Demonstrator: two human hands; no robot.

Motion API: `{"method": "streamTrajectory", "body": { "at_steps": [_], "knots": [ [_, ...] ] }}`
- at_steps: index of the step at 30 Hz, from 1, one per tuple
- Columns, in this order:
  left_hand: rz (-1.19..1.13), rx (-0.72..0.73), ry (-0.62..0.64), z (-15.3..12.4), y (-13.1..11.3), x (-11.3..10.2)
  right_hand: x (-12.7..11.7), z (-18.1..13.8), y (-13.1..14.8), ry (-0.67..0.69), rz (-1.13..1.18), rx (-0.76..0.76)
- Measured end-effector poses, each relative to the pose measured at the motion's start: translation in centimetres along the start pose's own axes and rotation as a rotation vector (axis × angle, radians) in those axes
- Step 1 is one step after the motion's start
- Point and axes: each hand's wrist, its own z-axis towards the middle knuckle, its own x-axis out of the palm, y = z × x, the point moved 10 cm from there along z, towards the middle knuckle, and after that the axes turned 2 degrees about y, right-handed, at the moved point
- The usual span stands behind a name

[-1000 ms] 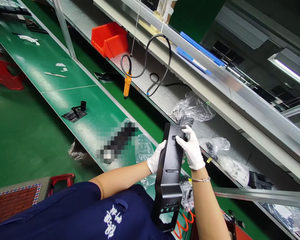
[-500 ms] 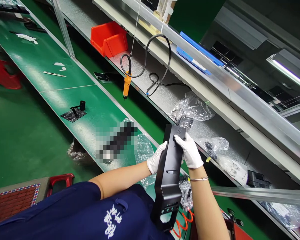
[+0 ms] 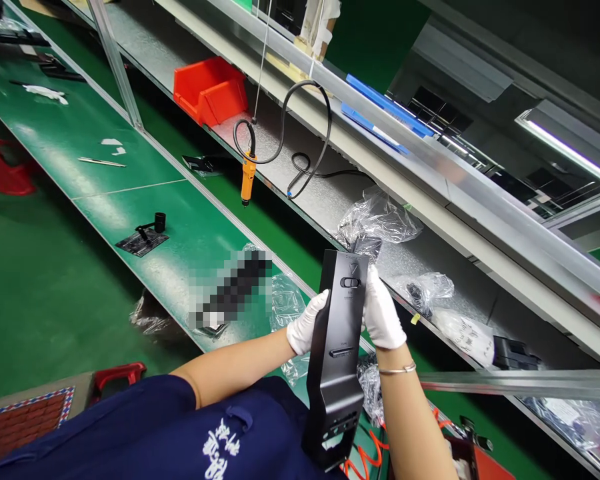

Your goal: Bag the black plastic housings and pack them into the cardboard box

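Observation:
A long black housing (image 3: 337, 327) is held upright and slightly tilted in front of my chest. Its face carries a slide switch (image 3: 350, 283) near the top, a narrow slot lower down, and cut-outs at the stepped bottom end. My left hand (image 3: 306, 325), in a white glove, is closed on the housing's left edge. On the opposite edge, my gloved right hand (image 3: 381, 312) grips with its fingers mostly hidden behind. On the green bench, a pixelated dark object (image 3: 235, 290) lies to the left of my left hand, near a clear plastic bag (image 3: 286, 303).
An orange electric screwdriver (image 3: 249, 179) hangs on a cord above the bench. The metal shelf (image 3: 300, 160) holds a red bin (image 3: 210, 90) and bagged parts (image 3: 425, 292). A black part with a cylinder (image 3: 147, 237) stands on the bench. A metal bar (image 3: 520, 383) crosses at right.
My right thumb has moved off the housing's upper face to its right edge, uncovering the slide switch. The housing has shifted slightly in view, still in both hands.

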Motion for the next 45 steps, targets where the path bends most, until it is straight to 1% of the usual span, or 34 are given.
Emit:
{"method": "streamTrajectory", "body": {
  "at_steps": [3, 6, 9, 11, 12, 14, 16, 17, 18, 20, 21, 22, 23, 24, 26, 28, 29, 31, 33, 35, 37, 38, 40, 42, 45],
  "knots": [
    [0.002, 0.051, -0.060, -0.3, 0.0, -1.0, 0.1, -0.7, -0.3, -0.066, -0.124, 0.017],
    [-0.021, 0.075, -0.085, -0.5, 0.3, -1.8, 0.3, -0.9, -0.7, -0.136, -0.212, 0.007],
    [-0.022, 0.059, -0.087, -0.5, 0.5, -2.0, 0.7, -0.5, -1.0, -0.144, -0.229, -0.014],
    [-0.006, 0.040, -0.071, -0.4, 0.5, -1.6, 0.7, -0.4, -1.5, -0.104, -0.163, -0.028],
    [0.003, 0.029, -0.051, -0.3, 0.3, -1.2, 0.6, -0.6, -1.9, -0.076, -0.084, -0.034],
    [0.013, 0.006, -0.001, -0.1, 0.0, -0.2, -0.8, -2.2, -3.8, -0.071, 0.121, -0.021],
    [0.018, -0.020, 0.030, 0.0, -0.4, 0.4, -2.8, -5.7, -7.2, -0.122, 0.270, 0.046],
    [0.021, -0.026, 0.030, 0.2, -0.6, 0.5, -3.3, -8.2, -9.3, -0.133, 0.294, 0.108],
    [0.027, -0.029, 0.020, 0.5, -0.7, 0.3, -2.9, -11.1, -11.4, -0.099, 0.288, 0.188],
    [0.046, -0.042, -0.007, 1.4, -0.3, -0.5, 0.2, -17.5, -15.2, 0.063, 0.297, 0.361],
    [0.057, -0.065, -0.019, 1.9, 0.6, -1.0, 1.9, -20.5, -16.5, 0.105, 0.324, 0.433],
    [0.070, -0.105, -0.029, 2.5, 2.1, -1.4, 3.0, -23.3, -17.7, 0.072, 0.361, 0.506],
    [0.090, -0.164, -0.042, 2.8, 4.3, -1.9, 3.3, -25.9, -18.9, -0.029, 0.395, 0.572],
    [0.117, -0.240, -0.058, 2.8, 7.1, -2.4, 2.9, -28.4, -20.0, -0.168, 0.414, 0.632],
    [0.213, -0.439, -0.088, 1.5, 14.2, -3.5, 0.7, -34.2, -22.0, -0.458, 0.401, 0.735],
    [0.351, -0.649, -0.071, -1.2, 21.9, -4.5, -2.1, -41.0, -23.8, -0.633, 0.341, 0.821],
    [0.434, -0.750, -0.032, -3.0, 25.9, -4.9, -3.6, -44.8, -24.8, -0.689, 0.309, 0.872],
    [0.541, -0.882, 0.001, -6.3, 32.9, -6.4, -6.3, -52.7, -26.9, -0.775, 0.256, 0.981],
    [0.664, -1.021, -0.026, -9.3, 39.3, -9.0, -8.6, -60.0, -29.0, -0.829, 0.220, 1.077],
    [0.767, -1.117, -0.087, -11.4, 44.5, -11.9, -10.4, -65.6, -31.3, -0.839, 0.201, 1.143],
    [0.824, -1.153, -0.145, -12.3, 48.7, -14.3, -12.1, -69.0, -33.5, -0.818, 0.198, 1.163],
    [0.844, -1.158, -0.169, -12.5, 50.4, -15.4, -12.9, -70.0, -34.6, -0.798, 0.201, 1.155],
    [0.871, -1.147, -0.216, -12.4, 52.7, -17.1, -14.4, -70.8, -36.8, -0.753, 0.213, 1.122],
    [0.890, -1.118, -0.261, -12.0, 53.9, -18.4, -15.6, -70.9, -38.9, -0.704, 0.234, 1.097],
    [0.910, -1.071, -0.310, -11.5, 54.3, -19.5, -16.9, -70.7, -41.5, -0.649, 0.261, 1.076]
  ]
}}
